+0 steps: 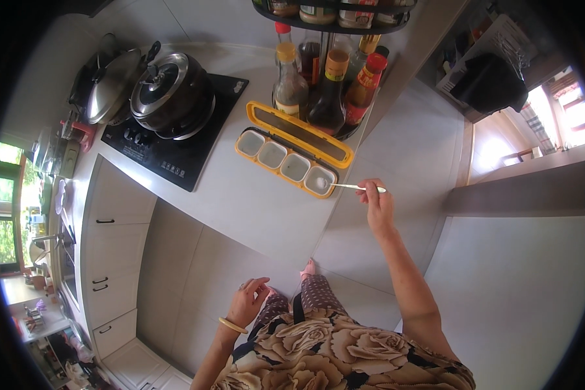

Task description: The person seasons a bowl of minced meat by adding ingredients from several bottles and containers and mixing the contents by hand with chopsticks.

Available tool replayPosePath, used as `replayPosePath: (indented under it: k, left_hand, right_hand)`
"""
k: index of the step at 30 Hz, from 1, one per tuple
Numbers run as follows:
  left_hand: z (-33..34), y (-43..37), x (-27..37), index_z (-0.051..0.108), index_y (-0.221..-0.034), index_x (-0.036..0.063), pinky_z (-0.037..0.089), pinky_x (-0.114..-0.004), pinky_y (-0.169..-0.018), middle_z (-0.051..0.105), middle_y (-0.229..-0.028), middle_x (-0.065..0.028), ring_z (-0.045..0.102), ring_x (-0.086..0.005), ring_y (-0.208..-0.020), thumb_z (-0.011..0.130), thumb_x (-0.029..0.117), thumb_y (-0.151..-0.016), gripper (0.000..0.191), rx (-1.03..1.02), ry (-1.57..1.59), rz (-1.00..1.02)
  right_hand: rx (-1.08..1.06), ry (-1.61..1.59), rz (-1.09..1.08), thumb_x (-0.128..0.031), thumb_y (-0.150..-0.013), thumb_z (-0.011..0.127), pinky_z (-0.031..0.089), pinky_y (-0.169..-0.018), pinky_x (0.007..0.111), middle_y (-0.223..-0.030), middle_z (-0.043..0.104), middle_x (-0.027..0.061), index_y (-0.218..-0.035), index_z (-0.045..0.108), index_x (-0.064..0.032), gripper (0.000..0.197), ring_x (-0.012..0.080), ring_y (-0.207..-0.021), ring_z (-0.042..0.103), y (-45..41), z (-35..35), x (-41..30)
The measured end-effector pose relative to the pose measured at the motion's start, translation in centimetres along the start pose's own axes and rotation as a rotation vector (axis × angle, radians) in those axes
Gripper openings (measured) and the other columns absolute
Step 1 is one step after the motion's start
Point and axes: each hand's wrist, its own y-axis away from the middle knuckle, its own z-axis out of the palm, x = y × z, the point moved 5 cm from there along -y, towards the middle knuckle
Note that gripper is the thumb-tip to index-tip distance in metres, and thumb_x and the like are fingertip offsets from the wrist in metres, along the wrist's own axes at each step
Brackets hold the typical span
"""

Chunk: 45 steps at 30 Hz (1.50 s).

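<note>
My right hand (378,207) grips the handle of a slim, light-coloured spoon (348,186). Its far end reaches into the rightmost compartment of a yellow seasoning box (292,168). A small heap of white granules (322,182) is at the spoon's tip in that compartment; whether it lies on the spoon or on the bottom is hard to tell. The box's long lid (300,134) stands raised along its back side. Small dark specks show in one of the other white compartments. My left hand (248,300) hangs in front of my body, fingers loosely curved, with nothing visible in it.
Behind the box, glass sauce bottles (334,92) crowd a black tiered rack (331,19). A lidded pressure cooker (170,95) sits on the black cooktop (180,163) to the left, beside a domed lid (114,87). The counter (268,224) ends close to the box's right end.
</note>
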Motion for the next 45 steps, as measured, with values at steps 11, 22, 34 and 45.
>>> replayPosePath:
  k: [11,22,34,45]
  left_hand:
    - [1.5,-5.1,2.2,0.059,-0.110,-0.0008,0.051,-0.027,-0.067,0.064,-0.091,-0.0086,0.062,-0.0147,-0.080,0.051,0.008,-0.094,0.020,0.003,0.357,-0.053]
    - [2.3,-6.7,4.6,0.059,-0.109,-0.0015,0.050,-0.025,-0.068,0.065,-0.091,-0.0061,0.061,-0.0121,-0.082,0.048,0.007,-0.095,0.021,-0.012,0.398,-0.028]
    - [2.5,-5.8,3.5,0.061,-0.108,-0.0007,0.051,-0.027,-0.069,0.066,-0.092,-0.0096,0.063,-0.0156,-0.080,0.052,0.010,-0.094,0.020,0.013,0.400,-0.060]
    - [5.0,-15.4,6.6,0.047,-0.126,-0.0048,0.040,-0.039,-0.104,0.051,-0.129,-0.0177,0.051,-0.0291,-0.119,0.029,0.038,-0.102,0.053,-0.181,1.791,-0.167]
  right_hand:
    - [0.049,-0.159,0.028,-0.026,-0.100,0.042,0.043,-0.060,0.023,-0.075,0.062,0.0046,-0.092,0.059,-0.0020,0.030,0.0078,-0.065,0.050,0.4,-0.6,2.7]
    - [0.017,-0.095,-0.039,-0.023,-0.100,0.044,0.044,-0.063,0.023,-0.080,0.064,0.0048,-0.093,0.060,-0.0031,0.027,0.0090,-0.068,0.053,0.9,-0.6,1.5]
    - [0.032,-0.069,-0.037,-0.025,-0.100,0.043,0.044,-0.062,0.023,-0.078,0.064,0.0058,-0.094,0.060,-0.0018,0.029,0.0089,-0.066,0.053,1.0,-0.8,1.8]
    - [0.098,-0.416,0.072,-0.026,-0.099,0.045,0.045,-0.063,0.025,-0.076,0.056,0.0049,-0.089,0.057,-0.0011,0.029,0.0129,-0.064,0.055,3.2,-0.9,-2.2]
